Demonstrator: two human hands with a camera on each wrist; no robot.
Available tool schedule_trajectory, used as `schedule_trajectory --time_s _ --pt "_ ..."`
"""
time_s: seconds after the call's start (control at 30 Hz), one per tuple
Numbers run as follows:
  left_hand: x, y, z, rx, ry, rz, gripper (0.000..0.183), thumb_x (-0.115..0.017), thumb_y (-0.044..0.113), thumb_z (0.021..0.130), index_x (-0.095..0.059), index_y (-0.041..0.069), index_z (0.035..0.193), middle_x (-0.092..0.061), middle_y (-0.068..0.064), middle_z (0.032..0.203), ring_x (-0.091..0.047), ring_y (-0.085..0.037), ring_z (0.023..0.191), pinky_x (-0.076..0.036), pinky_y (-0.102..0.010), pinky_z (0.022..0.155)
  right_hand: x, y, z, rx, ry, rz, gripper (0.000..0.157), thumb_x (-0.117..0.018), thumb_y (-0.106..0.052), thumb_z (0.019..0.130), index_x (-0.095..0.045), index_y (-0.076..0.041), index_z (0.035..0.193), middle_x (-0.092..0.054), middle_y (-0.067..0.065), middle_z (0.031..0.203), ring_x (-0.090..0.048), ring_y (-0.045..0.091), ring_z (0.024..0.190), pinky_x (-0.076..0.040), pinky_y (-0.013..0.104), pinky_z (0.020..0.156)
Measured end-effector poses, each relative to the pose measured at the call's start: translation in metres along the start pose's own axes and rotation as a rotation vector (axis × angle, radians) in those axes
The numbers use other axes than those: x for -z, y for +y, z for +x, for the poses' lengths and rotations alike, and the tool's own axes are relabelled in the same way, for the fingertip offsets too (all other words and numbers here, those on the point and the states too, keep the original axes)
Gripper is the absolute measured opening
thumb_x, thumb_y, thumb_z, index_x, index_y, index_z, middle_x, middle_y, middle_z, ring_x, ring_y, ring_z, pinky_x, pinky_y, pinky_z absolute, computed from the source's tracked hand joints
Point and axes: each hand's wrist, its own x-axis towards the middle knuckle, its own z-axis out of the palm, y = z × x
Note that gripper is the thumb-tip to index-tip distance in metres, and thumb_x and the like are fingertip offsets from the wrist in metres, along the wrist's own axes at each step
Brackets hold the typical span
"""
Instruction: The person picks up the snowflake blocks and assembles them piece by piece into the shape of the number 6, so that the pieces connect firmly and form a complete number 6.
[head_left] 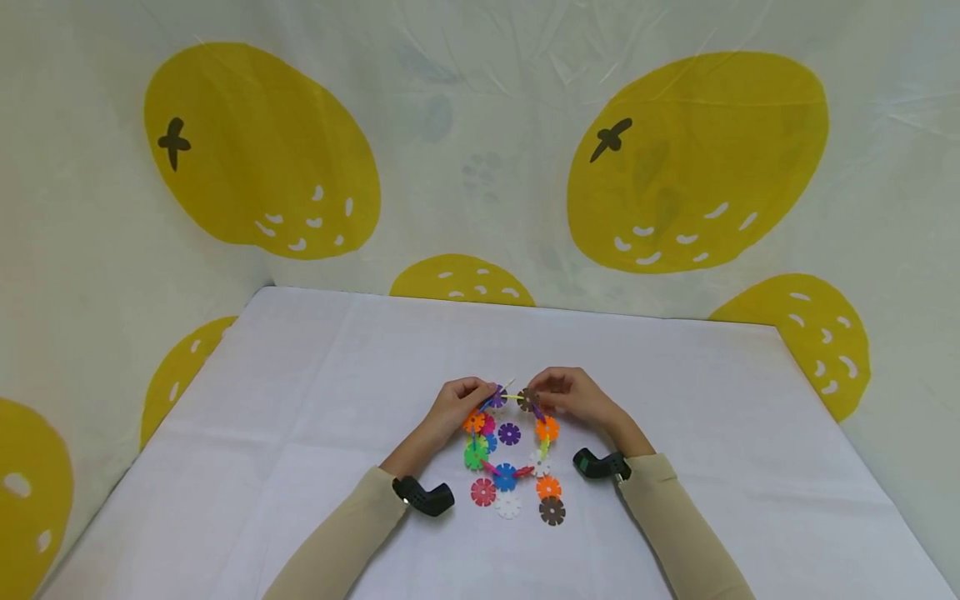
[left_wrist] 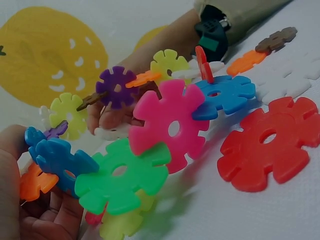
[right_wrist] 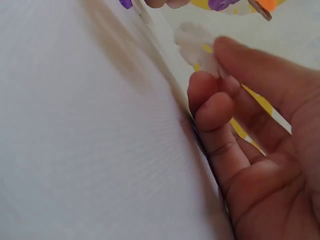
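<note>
Plastic snowflake discs are joined edge to edge in a ring between both hands, on or just above the table. My left hand (head_left: 452, 408) pinches the ring's far left part, by a blue disc (left_wrist: 62, 159) and an orange disc (left_wrist: 39, 181). Beside its fingertips is a purple disc (head_left: 498, 398). My right hand (head_left: 576, 395) is at the far right corner, next to a brown disc (head_left: 527, 401). In the right wrist view its thumb and fingers pinch a white disc (right_wrist: 191, 44). A green disc (left_wrist: 120, 172) and a pink disc (left_wrist: 170, 117) show close up.
Loose discs lie on the white-covered table (head_left: 300, 467): a purple one (head_left: 509, 433) inside the ring, and a red one (head_left: 483, 492), a white one (head_left: 507, 505) and a brown one (head_left: 552, 511) on the near side. A patterned curtain (head_left: 480, 150) hangs behind.
</note>
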Motion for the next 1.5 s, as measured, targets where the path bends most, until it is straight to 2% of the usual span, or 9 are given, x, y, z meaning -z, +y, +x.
schedule_trajectory --time_s 0.1,0.23,0.4,0.7,1.03,1.3,1.5 --pt "0.0 -0.001 0.0 -0.008 -0.015 0.021 0.027 -0.064 0.023 0.095 -0.069 -0.004 0.096 -0.065 0.004 0.083 -0.051 -0.01 0.076 -0.043 -0.02 0.068 -0.001 -0.002 0.001 -0.06 0.101 0.025 0.022 -0.067 -0.017 0.094 -0.067 -0.002 0.11 -0.069 0.009 0.097 -0.061 0.019 0.072 -0.053 0.026 0.066" --pt "0.0 -0.002 -0.001 -0.019 -0.034 0.042 0.026 -0.065 0.023 0.094 -0.069 -0.002 0.097 -0.065 0.004 0.085 -0.052 -0.011 0.079 -0.043 -0.021 0.071 -0.003 -0.006 0.001 -0.107 0.228 0.087 0.026 -0.069 -0.021 0.092 -0.068 -0.002 0.11 -0.069 0.009 0.096 -0.063 0.02 0.076 -0.055 0.026 0.069" --pt "0.0 -0.001 -0.001 -0.022 -0.041 0.071 0.026 -0.066 0.025 0.094 -0.071 0.0 0.099 -0.066 0.003 0.087 -0.052 -0.011 0.082 -0.043 -0.022 0.073 -0.004 -0.011 0.002 -0.137 0.32 0.102 0.026 -0.068 -0.022 0.093 -0.069 -0.005 0.112 -0.068 0.008 0.098 -0.063 0.019 0.076 -0.055 0.025 0.071" --pt "0.001 -0.001 0.0 -0.015 -0.038 0.103 0.027 -0.066 0.028 0.094 -0.071 0.001 0.099 -0.066 0.003 0.087 -0.051 -0.013 0.082 -0.042 -0.025 0.073 -0.009 -0.025 0.003 -0.101 0.349 0.153 0.032 -0.066 -0.02 0.094 -0.067 0.004 0.116 -0.068 0.005 0.094 -0.058 0.013 0.071 -0.053 0.02 0.068" --pt "0.001 -0.002 0.001 -0.023 -0.048 0.115 0.029 -0.066 0.029 0.094 -0.071 0.001 0.099 -0.066 0.002 0.086 -0.052 -0.012 0.081 -0.043 -0.025 0.074 -0.017 -0.03 0.005 -0.105 0.337 0.188 0.03 -0.064 -0.016 0.095 -0.067 0.006 0.115 -0.066 0.006 0.089 -0.054 0.009 0.063 -0.049 0.019 0.061" --pt "0.0 -0.001 0.001 -0.011 -0.052 0.111 0.029 -0.066 0.029 0.094 -0.071 0.001 0.1 -0.067 0.001 0.087 -0.053 -0.013 0.081 -0.044 -0.024 0.074 -0.019 -0.03 0.006 -0.131 0.385 0.268 0.03 -0.069 -0.016 0.092 -0.063 0.006 0.111 -0.066 0.001 0.085 -0.058 0.009 0.064 -0.053 0.019 0.063" --pt "0.0 -0.001 0.001 -0.014 -0.05 0.118 0.029 -0.066 0.029 0.094 -0.072 0.001 0.1 -0.067 0.001 0.086 -0.053 -0.013 0.08 -0.044 -0.024 0.073 -0.02 -0.032 0.006 -0.115 0.412 0.272 0.03 -0.07 -0.018 0.091 -0.065 0.005 0.108 -0.068 -0.001 0.085 -0.058 0.01 0.064 -0.053 0.02 0.064"
